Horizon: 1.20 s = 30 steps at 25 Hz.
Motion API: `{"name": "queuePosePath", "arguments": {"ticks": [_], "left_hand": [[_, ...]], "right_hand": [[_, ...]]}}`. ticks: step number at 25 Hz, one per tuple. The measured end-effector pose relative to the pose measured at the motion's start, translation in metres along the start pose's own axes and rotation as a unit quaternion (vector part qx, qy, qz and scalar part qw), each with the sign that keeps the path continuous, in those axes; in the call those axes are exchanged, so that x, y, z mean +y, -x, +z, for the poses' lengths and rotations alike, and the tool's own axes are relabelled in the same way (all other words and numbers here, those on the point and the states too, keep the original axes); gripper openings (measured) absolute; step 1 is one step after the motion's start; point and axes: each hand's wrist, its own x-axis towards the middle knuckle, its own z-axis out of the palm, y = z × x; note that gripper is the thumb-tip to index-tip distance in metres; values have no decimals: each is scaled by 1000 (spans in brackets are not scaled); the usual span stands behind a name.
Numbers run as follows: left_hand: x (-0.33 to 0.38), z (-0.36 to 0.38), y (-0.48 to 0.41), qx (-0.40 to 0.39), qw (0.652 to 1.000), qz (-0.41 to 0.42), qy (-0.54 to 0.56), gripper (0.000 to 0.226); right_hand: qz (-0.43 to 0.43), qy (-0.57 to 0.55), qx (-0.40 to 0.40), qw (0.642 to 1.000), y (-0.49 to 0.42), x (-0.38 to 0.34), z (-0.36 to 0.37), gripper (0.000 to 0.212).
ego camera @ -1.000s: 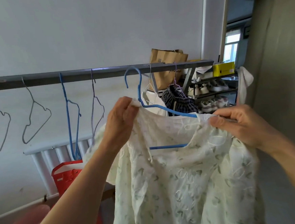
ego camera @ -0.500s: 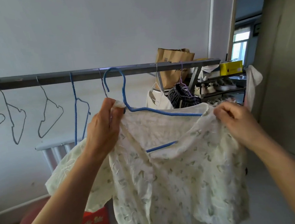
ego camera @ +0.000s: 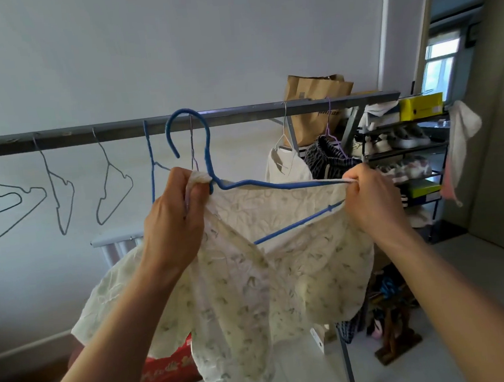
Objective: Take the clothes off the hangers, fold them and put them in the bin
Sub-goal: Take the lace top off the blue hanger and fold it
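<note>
Both shoulders pinched: left hand (ego camera: 171,218) fingers clamp floral blouse (ego camera: 252,281) at neck of blue hanger (ego camera: 274,185), right hand (ego camera: 372,202) fingers clamp far shoulder, in front of rail (ego camera: 89,136). Best to slip right shoulder off the wire end first.

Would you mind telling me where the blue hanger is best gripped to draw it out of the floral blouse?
Probably the bare neck of the blue hanger, just under the hook, reached from above. It stands clear of the floral blouse, while both sloping arms lie inside the cloth. The left hand and right hand pinch the blouse at its shoulders.
</note>
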Motion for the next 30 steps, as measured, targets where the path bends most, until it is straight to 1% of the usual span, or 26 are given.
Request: {"name": "queuePosePath", "arguments": {"ticks": [2, 3, 4, 5, 6, 7, 8, 9, 10, 11, 13, 14, 15, 16, 18, 19, 20, 21, 22, 23, 25, 26, 27, 28, 29, 30], "left_hand": [[-2, -6, 0, 10, 1000, -14, -24, 20], [-4, -8, 0, 10, 999, -19, -40, 20], [-6, -10, 1, 7, 998, -22, -50, 20], [-8, -11, 1, 4, 998, -27, -53, 20], [-10, -12, 2, 2, 998, -33, -47, 19], [-13, -12, 4, 4, 998, -41, -37, 17], [-15, -12, 5, 10, 998, -51, -25, 16], [-17, -12, 6, 17, 998, -63, -13, 16], [-18, -12, 7, 23, 997, -74, -3, 16], [-20, -11, 8, 25, 996, -82, 4, 16], [-20, -11, 9, 23, 995, -94, 14, 20], [-20, -12, 8, 20, 995, -99, 24, 22], [-20, -13, 8, 17, 994, -105, 41, 23], [-20, -15, 8, 15, 992, -108, 63, 25], [-20, -17, 6, 11, 989, -107, 98, 28], [-20, -17, 6, 10, 989, -107, 106, 28], [-21, -16, 6, 11, 988, -110, 111, 27], [-22, -16, 6, 19, 986, -116, 115, 26], [-23, -15, 5, 31, 984, -125, 121, 24], [-24, -14, 4, 44, 982, -132, 124, 22], [-25, -14, 3, 54, 982, -134, 126, 20], [-25, -13, 3, 49, 982, -131, 127, 20], [-25, -13, 4, 39, 983, -128, 126, 20], [-25, -11, 6, 28, 984, -126, 124, 20], [-26, -9, 7, 20, 985, -126, 119, 21], [-27, -7, 9, 14, 985, -127, 117, 21]], "right_hand": [[-12, -59, 12, 998, -3, 4, 3, 24], [10, -97, 7, 995, -4, 6, 6, 24], [59, -155, -4, 986, -4, 8, 8, 23], [133, -244, -23, 960, -6, 10, 9, 22], [212, -345, -44, 913, -7, 11, 10, 20], [276, -428, -68, 858, -8, 12, 10, 18], [311, -486, -92, 812, -8, 12, 10, 19], [327, -515, -113, 784, -8, 13, 11, 21], [328, -522, -134, 776, -7, 13, 10, 21], [323, -508, -143, 786, -7, 13, 11, 21], [302, -448, -141, 829, -7, 15, 13, 16], [296, -420, -151, 845, -7, 17, 13, 13], [300, -398, -168, 851, -8, 20, 13, 11], [322, -396, -193, 838, -9, 20, 11, 10], [379, -405, -227, 801, -11, 22, 13, 11], [377, -395, -226, 806, -12, 24, 15, 11], [351, -366, -222, 833, -11, 26, 18, 13], [302, -330, -226, 865, -9, 27, 20, 13], [245, -305, -246, 887, -3, 27, 20, 13], [195, -302, -283, 889, 3, 27, 21, 15], [128, -333, -359, 863, 11, 28, 20, 34], [102, -365, -377, 845, 13, 26, 17, 45], [92, -415, -379, 822, 12, 25, 17, 53], [98, -479, -370, 790, 11, 22, 16, 57], [113, -540, -354, 756, 9, 18, 15, 57], [123, -581, -336, 731, 8, 15, 15, 56]]}}
